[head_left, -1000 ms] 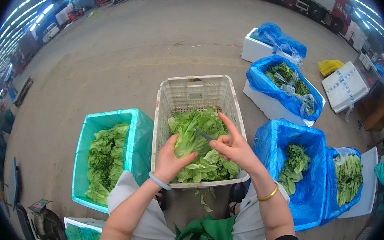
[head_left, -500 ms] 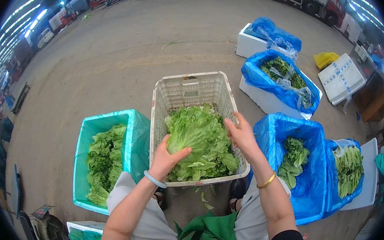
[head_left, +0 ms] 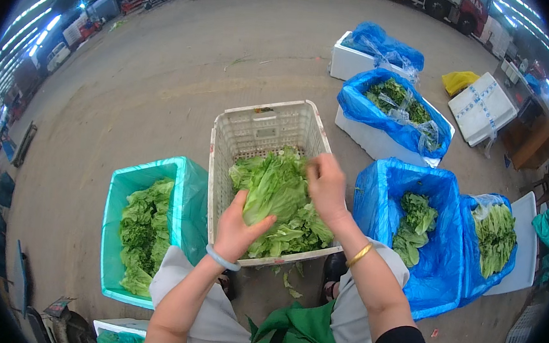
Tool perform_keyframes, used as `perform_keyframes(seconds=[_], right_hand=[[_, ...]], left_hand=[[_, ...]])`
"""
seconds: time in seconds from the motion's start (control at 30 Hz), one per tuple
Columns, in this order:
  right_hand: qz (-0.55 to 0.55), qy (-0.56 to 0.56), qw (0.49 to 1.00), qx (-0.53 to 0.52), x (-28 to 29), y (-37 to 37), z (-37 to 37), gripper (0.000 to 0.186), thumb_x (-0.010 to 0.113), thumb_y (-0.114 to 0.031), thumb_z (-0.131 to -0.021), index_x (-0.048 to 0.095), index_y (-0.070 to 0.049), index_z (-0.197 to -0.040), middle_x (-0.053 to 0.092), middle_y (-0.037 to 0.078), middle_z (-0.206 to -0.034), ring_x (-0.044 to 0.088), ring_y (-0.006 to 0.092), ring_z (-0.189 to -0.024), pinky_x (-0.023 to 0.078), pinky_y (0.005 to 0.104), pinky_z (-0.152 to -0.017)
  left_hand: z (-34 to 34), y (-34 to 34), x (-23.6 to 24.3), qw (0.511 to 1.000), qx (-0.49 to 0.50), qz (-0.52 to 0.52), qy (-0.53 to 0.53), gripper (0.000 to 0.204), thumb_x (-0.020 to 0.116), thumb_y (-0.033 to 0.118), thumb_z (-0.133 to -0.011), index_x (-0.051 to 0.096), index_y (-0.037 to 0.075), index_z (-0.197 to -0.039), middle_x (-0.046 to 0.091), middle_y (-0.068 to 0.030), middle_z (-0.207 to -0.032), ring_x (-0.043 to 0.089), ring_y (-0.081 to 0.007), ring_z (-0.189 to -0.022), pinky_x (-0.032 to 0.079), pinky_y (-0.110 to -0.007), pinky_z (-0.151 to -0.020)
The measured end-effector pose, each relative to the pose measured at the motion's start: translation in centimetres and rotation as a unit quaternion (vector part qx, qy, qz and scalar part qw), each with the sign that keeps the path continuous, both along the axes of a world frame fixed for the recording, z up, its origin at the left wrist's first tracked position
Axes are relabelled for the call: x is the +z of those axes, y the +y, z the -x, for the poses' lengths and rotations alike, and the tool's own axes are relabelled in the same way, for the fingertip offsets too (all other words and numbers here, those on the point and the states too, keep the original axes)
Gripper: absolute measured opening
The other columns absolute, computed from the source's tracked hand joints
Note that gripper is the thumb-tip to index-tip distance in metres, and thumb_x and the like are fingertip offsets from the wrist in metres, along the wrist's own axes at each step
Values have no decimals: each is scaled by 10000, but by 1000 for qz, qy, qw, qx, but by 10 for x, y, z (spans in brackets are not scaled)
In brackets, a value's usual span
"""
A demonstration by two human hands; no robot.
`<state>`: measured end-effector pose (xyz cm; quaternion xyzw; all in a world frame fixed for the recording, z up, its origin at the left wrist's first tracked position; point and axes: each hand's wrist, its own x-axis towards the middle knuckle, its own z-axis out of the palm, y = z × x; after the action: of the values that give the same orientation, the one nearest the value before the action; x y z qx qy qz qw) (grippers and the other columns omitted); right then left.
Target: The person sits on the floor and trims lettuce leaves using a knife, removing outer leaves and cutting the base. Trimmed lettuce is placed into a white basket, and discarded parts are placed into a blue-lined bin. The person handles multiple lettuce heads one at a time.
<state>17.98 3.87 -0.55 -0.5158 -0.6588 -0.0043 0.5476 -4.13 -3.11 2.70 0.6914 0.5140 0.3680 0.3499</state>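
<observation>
A light green head of lettuce (head_left: pixel 278 188) is held at its lower left by my left hand (head_left: pixel 235 225), the thumb pressed along its near side. My right hand (head_left: pixel 328 190) is beside the lettuce's right edge, its fingers curled closed; what they pinch, if anything, is hidden. Both hands are over a tall off-white plastic crate (head_left: pixel 224 161) with slotted walls. More loose lettuce leaves (head_left: pixel 308 233) lie in the crate below the held head.
Left of the crate stands a box lined with teal plastic (head_left: pixel 194 194), holding leafy greens. To the right is a blue-lined box (head_left: pixel 437 274) with some greens, and another blue-lined box of long leaves (head_left: pixel 495 240) adjoins it. White foam boxes (head_left: pixel 354 63) stand farther back. Leaf scraps (head_left: pixel 290 284) litter the floor.
My right hand has come in toward the lettuce, and its spread fingers have curled closed. The held lettuce now looks narrower and more upright, with more of the leaves below it showing.
</observation>
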Motion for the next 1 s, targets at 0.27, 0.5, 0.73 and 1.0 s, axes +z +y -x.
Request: perform_keyframes(seconds=[0.27,0.5,0.73,1.0], right_hand=[[427,340,809,219,45,-10,-12,530,773,-206,-856,573,-33,-1316,603,12,-904,532,50,-571,381,214,-438],[191,154,934,258,28,-28,15,174,752,-77,-828,667,-49,-977,605,10,-807,536,70,-674,444,245,-632],[195,303,930,73,21,14,-34,199,755,-159,-833,659,-3,-911,657,49,-802,588,157,-620,477,300,-614],[435,417,773,198,41,-16,-16,461,748,-339,-886,590,-10,-1167,654,64,-857,617,131,-544,397,243,-398]], left_hand=[[12,-13,-2,967,45,-184,168,633,824,216,-752,522,-23,-1254,604,-168,-1071,610,-358,-962,512,-418,-811],[4,-13,-2,944,15,-228,238,661,839,197,-703,531,-7,-1252,597,-145,-1047,589,-333,-962,504,-420,-808],[5,-19,1,933,22,-270,235,674,824,145,-690,530,2,-1280,605,-182,-1158,604,-357,-1015,503,-411,-838],[14,-4,1,838,99,-424,330,673,742,97,-655,543,41,-1295,554,-155,-1199,555,-349,-1107,449,-442,-866]])
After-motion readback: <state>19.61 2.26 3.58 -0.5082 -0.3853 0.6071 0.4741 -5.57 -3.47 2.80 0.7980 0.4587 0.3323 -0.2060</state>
